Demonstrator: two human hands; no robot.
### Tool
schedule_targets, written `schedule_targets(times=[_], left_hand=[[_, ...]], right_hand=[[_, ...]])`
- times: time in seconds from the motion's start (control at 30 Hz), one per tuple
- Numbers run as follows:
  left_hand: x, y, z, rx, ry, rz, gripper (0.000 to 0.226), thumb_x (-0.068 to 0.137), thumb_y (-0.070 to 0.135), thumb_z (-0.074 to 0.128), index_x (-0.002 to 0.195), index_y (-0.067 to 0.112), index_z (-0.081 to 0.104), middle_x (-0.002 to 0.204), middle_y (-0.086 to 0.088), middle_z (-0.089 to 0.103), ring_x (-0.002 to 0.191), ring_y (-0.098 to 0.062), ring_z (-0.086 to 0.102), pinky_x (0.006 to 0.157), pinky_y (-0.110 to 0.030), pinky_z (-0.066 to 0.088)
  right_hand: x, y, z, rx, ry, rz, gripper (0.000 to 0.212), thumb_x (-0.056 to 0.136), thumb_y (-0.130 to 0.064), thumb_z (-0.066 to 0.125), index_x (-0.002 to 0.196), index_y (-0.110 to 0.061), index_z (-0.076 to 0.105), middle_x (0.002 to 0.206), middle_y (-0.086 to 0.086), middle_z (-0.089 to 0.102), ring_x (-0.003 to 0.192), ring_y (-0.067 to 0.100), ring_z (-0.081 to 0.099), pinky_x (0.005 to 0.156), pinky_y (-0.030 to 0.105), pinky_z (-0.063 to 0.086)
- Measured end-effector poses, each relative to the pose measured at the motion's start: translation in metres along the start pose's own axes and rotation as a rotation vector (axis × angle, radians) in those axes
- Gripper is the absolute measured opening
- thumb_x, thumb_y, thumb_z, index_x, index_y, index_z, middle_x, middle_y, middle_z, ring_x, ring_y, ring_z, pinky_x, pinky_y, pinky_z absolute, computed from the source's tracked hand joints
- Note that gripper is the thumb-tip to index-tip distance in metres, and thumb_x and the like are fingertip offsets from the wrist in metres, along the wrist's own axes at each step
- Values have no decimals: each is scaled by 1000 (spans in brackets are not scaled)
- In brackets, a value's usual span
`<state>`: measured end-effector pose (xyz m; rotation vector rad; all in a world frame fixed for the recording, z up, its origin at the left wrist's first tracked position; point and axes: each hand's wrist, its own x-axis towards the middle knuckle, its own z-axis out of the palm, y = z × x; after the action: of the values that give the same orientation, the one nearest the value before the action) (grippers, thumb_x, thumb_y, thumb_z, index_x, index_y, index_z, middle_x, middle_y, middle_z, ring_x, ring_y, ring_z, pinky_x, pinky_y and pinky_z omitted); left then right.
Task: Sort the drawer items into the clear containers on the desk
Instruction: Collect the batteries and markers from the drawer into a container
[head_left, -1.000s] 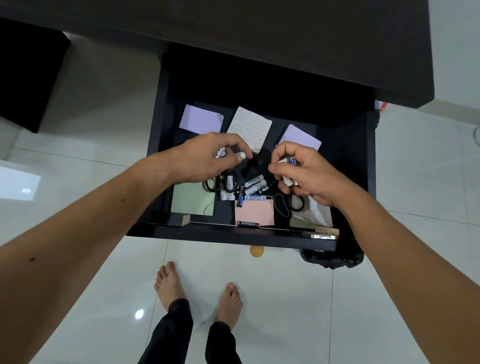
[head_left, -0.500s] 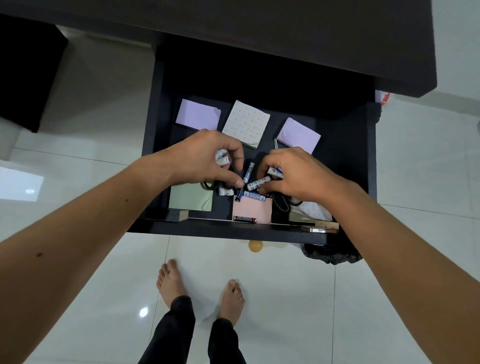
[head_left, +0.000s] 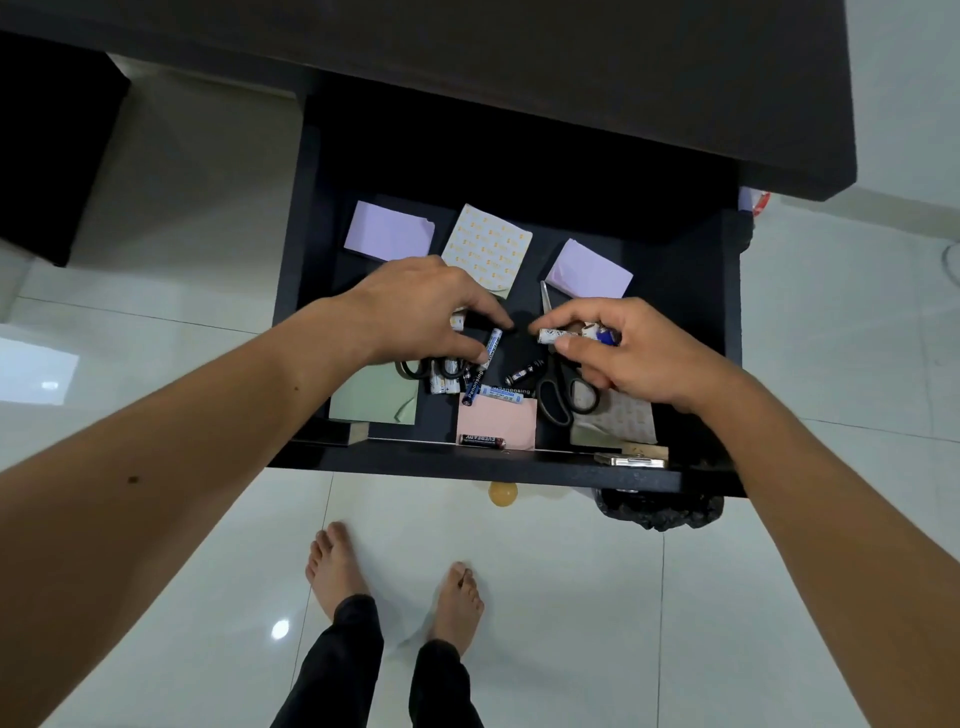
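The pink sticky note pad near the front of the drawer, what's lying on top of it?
On the pink pad, a black battery lies along its front edge, and a white-and-blue battery overlaps its back edge. Nothing else rests on it; whatever is underneath is hidden.

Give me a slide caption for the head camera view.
Both hands gather batteries from the open drawer.

The left hand (head_left: 415, 306) covers most of a pair of scissors (head_left: 431, 368); only the handle loops show below its fingers. Batteries (head_left: 576, 333) bundled inside the right hand (head_left: 628, 348) cannot be counted. The drawer (head_left: 519, 462) back beyond both hands is lost in shadow under the surface (head_left: 571, 62).
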<state>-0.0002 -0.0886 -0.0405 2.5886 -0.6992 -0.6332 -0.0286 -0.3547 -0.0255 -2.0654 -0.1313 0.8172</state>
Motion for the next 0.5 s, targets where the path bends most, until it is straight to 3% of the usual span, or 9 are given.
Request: schedule_targets(times=[0.13,0.2,0.3,0.43,0.5], left_hand=[[0,-1,5,16,-8,-5,29,86,57,77,113,51,74,111,20,73,112,-12,59,86,-32,44],[0,0,8,30,-5,-8,22,84,56,78,104,46,75,101,21,72,104,-10,60,83,-32,45],[1,2,9,47,26,-21,25,82,56,78,103,42,74,95,21,68,96,-7,54,79,-30,39],[1,5,12,84,77,-39,35,81,66,76,102,38,70,98,18,70,96,-10,59,76,-29,39],[0,7,15,119,102,-57,37,82,69,73,98,35,69,91,16,66,93,-13,62,75,-29,40]], right_hand=[[-2,-3,2,52,-19,12,10,101,-20,70,110,-23,74,65,-21,63,55,14,51,60,28,46],[-3,-5,3,67,-22,-5,12,95,-22,77,106,-23,72,71,-11,64,56,16,56,64,39,53],[-1,-3,5,82,-8,0,21,91,-21,82,103,-17,65,75,4,61,57,22,61,68,49,57],[1,0,6,31,34,0,23,89,-21,84,95,-15,63,76,3,65,58,27,66,70,51,60],[3,3,5,-96,86,-35,18,87,-24,86,90,-23,68,83,-3,72,71,23,71,80,52,62]])
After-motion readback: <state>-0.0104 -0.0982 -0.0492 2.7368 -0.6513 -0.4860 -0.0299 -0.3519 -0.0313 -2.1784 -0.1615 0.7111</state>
